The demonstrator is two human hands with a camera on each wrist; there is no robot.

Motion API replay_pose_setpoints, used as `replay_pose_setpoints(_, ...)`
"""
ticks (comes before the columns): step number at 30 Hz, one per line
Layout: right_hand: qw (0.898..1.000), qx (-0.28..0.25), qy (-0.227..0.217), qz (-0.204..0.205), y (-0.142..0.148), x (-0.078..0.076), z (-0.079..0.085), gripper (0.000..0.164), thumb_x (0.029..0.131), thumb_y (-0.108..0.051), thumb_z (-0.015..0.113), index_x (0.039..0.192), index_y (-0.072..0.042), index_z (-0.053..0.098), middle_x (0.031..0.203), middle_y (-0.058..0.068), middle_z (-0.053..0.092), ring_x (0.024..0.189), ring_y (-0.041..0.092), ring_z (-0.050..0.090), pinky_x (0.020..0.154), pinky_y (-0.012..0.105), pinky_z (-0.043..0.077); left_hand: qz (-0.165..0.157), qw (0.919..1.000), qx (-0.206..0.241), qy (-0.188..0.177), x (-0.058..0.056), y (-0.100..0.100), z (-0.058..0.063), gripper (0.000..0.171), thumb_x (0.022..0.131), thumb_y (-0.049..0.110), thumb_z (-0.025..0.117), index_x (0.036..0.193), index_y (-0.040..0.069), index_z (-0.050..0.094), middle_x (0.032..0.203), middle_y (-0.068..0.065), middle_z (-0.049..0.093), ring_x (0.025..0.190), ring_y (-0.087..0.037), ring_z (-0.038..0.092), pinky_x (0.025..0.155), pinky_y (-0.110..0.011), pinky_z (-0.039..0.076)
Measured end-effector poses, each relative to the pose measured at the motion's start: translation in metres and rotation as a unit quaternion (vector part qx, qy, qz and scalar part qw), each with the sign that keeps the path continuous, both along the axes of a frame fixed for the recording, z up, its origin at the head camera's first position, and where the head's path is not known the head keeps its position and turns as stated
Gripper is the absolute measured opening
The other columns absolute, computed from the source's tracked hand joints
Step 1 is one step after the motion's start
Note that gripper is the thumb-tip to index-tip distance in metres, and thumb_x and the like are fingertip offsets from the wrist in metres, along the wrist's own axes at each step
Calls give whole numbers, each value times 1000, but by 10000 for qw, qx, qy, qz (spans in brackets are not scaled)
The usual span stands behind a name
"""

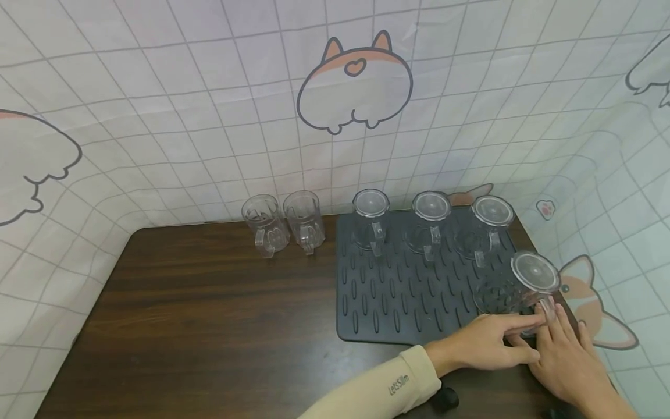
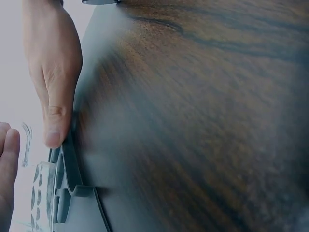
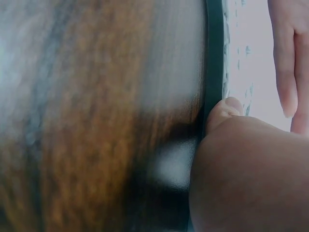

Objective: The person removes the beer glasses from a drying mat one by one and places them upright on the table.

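Note:
An upside-down clear glass mug [image 1: 535,272] stands at the front right corner of the dark grey drying mat [image 1: 377,291]. My left hand [image 1: 487,343] reaches in from the left with its index finger stretched out to the mug's handle. On the right, my right hand [image 1: 567,361] lies with its fingers straight beside that same handle. Its thumb [image 3: 224,110] rests at the mat's edge in the right wrist view. Neither hand is seen curled round the mug; the contact at the handle is partly hidden.
Three more upside-down glass mugs, including one in the middle [image 1: 430,218], line the mat's back edge. Two upright glass mugs [image 1: 305,218] stand left of it on the brown wooden table [image 1: 209,326]. A small black object [image 1: 445,400] lies near the left forearm. A printed cloth surrounds the table.

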State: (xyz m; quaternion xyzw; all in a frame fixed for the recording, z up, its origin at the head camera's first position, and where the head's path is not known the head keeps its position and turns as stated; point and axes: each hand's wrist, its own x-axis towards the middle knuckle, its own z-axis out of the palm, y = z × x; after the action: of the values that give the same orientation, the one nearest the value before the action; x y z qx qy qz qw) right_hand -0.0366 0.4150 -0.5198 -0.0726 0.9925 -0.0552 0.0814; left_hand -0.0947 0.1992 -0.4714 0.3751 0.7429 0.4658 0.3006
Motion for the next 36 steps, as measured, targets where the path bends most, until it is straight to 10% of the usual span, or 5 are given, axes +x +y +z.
replay_pose_setpoints(14, 9999, -113, 81, 62, 2, 1, -3, 79, 104, -22, 56, 157, 18, 12, 166, 32, -21, 156, 54, -15, 118, 78, -13, 255, 9993, 177, 206, 2, 4, 1, 57, 103, 28, 61, 157, 27, 43, 155, 16, 52, 137, 12, 50, 103, -1, 39)
replay_pose_setpoints(21, 9999, -58, 91, -14, 1, 0, -3, 70, 106, -21, 50, 154, 20, 19, 165, 37, -14, 157, 54, -10, 116, 82, 3, 596, 9948, 179, 807, 5, 5, 2, 45, 106, 29, 57, 150, 22, 51, 143, 12, 63, 125, 12, 58, 94, 2, 42)
replay_pose_setpoints(36, 9990, -303, -50, -313, -3, -4, 0, 92, 110, -55, 35, 154, 21, 10, 163, 41, -9, 154, 58, -9, 117, 81, -6, 1207, 9774, 571, 1642, 5, -8, 5, 18, 105, 12, 59, 121, 12, 67, 115, 3, 77, 98, 14, 66, 84, 5, 44)
